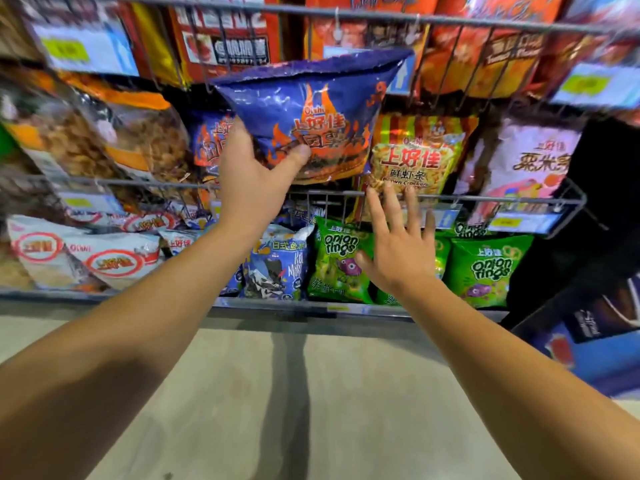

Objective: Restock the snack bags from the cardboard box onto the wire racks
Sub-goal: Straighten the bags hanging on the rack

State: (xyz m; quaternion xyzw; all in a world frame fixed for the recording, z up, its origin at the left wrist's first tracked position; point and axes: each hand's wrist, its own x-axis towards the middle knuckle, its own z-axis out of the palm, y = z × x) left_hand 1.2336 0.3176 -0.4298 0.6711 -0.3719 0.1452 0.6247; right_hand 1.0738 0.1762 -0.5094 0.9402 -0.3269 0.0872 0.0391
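My left hand (254,174) grips a blue snack bag (311,112) with orange flames by its lower left corner, thumb across the front, and holds it upright above the middle wire rack's front rail (329,195). A second bag of the same blue kind (211,140) stands in that rack just behind my hand. My right hand (398,244) is spread flat with straight fingers, its fingertips reaching the rail below a yellow prawn cracker bag (419,157). The cardboard box is out of view.
Green onion ring bags (488,268) and blue seaweed-type bags (277,268) fill the lowest rack. A pink and white bag (533,161) stands at the right, clear bags of brown snacks (86,140) at the left. Orange bags hang on the top rack (346,15). Grey floor lies below.
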